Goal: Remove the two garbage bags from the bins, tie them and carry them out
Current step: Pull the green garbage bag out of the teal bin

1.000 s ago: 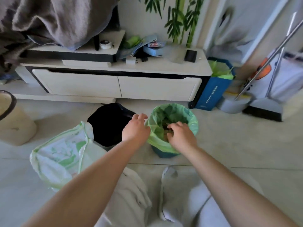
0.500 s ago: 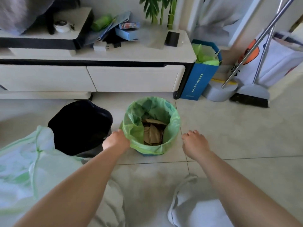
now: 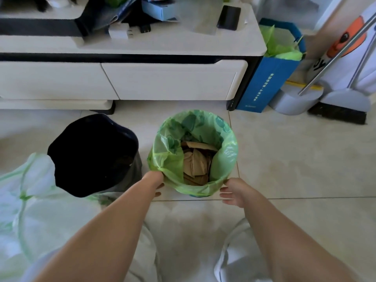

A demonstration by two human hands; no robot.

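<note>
Home living room, low white TV cabinet (image 3: 175, 80), tiled floor (image 3: 295, 159), broom (image 3: 337, 110)

Count on floor: two bins, one black (image 3: 92, 153), one with green liner (image 3: 195, 151); one white-green bag (image 3: 30, 210); one blue paper bag (image 3: 268, 82); one broom (image 3: 343, 106). Two hands, left (image 3: 155, 181) and right (image 3: 237, 191).

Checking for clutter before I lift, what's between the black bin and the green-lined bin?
Nothing: the head view shows only a narrow strip of bare floor tile between the black bin and the green-lined bin.
</note>
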